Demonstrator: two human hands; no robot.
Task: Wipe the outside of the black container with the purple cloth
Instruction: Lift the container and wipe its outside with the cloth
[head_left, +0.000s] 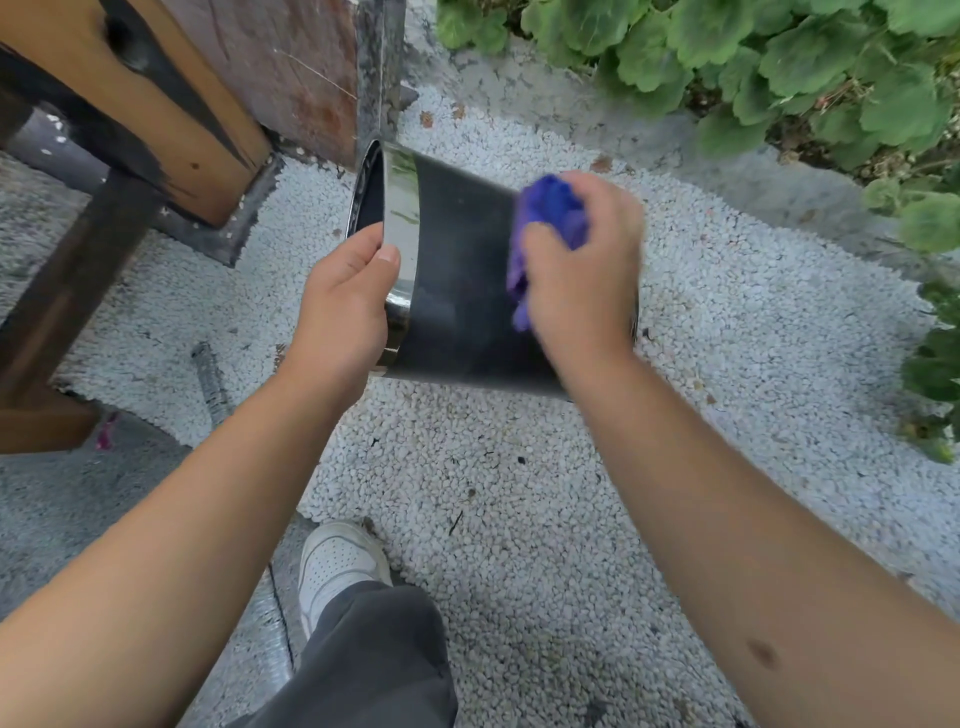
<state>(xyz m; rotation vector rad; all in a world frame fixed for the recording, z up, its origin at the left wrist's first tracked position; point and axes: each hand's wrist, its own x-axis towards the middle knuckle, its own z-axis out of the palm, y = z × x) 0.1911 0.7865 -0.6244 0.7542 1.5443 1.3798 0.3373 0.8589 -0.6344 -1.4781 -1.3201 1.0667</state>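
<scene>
The black container is a round bin with a shiny chrome rim. It is held on its side above the gravel, with its mouth facing left. My left hand grips the chrome rim, thumb on the outside. My right hand presses a bunched purple cloth against the container's black outer wall near its base end. The hand is slightly blurred. The far base of the container is hidden behind my right hand.
White gravel covers the ground. A wooden bench or table frame stands at upper left with a metal post behind the container. Green plants line the top right. My white shoe and a ribbed hose are below.
</scene>
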